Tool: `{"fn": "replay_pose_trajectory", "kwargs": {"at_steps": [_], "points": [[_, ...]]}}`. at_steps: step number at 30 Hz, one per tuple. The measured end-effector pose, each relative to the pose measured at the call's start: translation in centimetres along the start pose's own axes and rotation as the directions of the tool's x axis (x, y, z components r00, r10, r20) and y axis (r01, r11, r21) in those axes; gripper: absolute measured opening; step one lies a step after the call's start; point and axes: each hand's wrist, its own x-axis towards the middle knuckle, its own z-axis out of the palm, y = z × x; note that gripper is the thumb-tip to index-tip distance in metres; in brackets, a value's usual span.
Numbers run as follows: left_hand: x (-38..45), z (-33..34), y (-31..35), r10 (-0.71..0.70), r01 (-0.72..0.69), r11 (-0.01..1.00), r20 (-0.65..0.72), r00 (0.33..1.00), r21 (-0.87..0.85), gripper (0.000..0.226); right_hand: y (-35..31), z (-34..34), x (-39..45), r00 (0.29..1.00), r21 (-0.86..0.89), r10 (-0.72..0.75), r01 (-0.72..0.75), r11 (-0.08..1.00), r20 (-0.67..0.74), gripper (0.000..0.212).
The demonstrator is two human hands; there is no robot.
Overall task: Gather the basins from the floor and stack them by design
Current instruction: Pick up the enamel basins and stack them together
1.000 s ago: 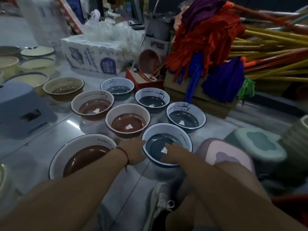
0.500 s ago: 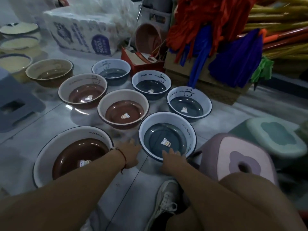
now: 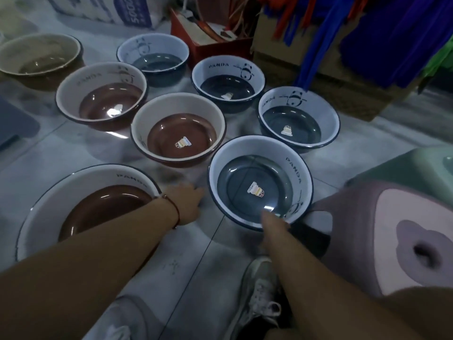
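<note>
Brown-bottomed and widest of all, the big basin (image 3: 81, 212) sits on the floor (image 3: 191, 271) at the near left, partly under the left forearm, a likely base for its colour's stack. Next in size comes the near blue basin (image 3: 259, 185), tilted with its near rim raised off the tiles: the right hand (image 3: 274, 223) has its grip on that near rim, though whether the fingers curl under the edge cannot be told from here. The left hand (image 3: 186, 204) lies open on the floor between the two big basins, holding nothing, seemingly to brace the crouch. Counted by design, there are three brown panda basins, the big one plus two medium ones (image 3: 177, 130) (image 3: 101, 95), and four blue ones, the tilted one plus three smaller (image 3: 295, 119) (image 3: 228, 81) (image 3: 153, 57) in a row behind it. One tan basin (image 3: 40, 55) stands alone at the far left. Brown and blue lie in separate rows, which should make sorting easy. Two stools, one pink (image 3: 392, 241) and one green (image 3: 402, 165), crowd the right, with one shoe (image 3: 259, 295) below.
</note>
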Motion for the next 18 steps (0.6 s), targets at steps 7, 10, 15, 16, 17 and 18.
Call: {"fn": "replay_pose_trajectory", "kwargs": {"at_steps": [7,10,15,16,17,18], "points": [[1.4,0.2,-1.5,0.044,-0.029,0.985,0.085,0.995,-0.168,0.056,-0.3,-0.6,3.5,0.990,0.619,0.081,-0.133,0.774,0.111,0.022],[1.4,-1.6,-2.2,0.004,0.004,0.975,0.039,0.999,-0.223,0.050,-1.5,-0.8,1.2,0.978,0.644,0.176,-0.207,0.736,0.113,0.006],[-3.1,-5.2,-3.0,-0.009,0.009,0.943,0.001,1.000,-0.333,0.058,-2.1,-2.3,-2.9,0.969,0.519,0.192,-0.245,0.819,0.156,0.020],[-4.7,-5.9,-3.5,0.003,-0.010,0.939,-0.021,1.000,-0.345,0.055,-2.2,-2.8,-4.1,0.968,0.485,0.190,-0.245,0.839,0.162,0.020],[-6.3,-6.4,-4.2,0.017,-0.034,0.931,-0.051,0.999,-0.363,0.052,-2.4,-3.1,-5.2,0.972,0.456,0.180,-0.230,0.859,0.152,0.018],[-7.7,-6.7,-5.1,0.034,-0.065,0.918,-0.084,0.996,-0.391,0.052,-2.7,-3.3,-6.3,0.977,0.423,0.154,-0.202,0.883,0.147,0.013]]}}
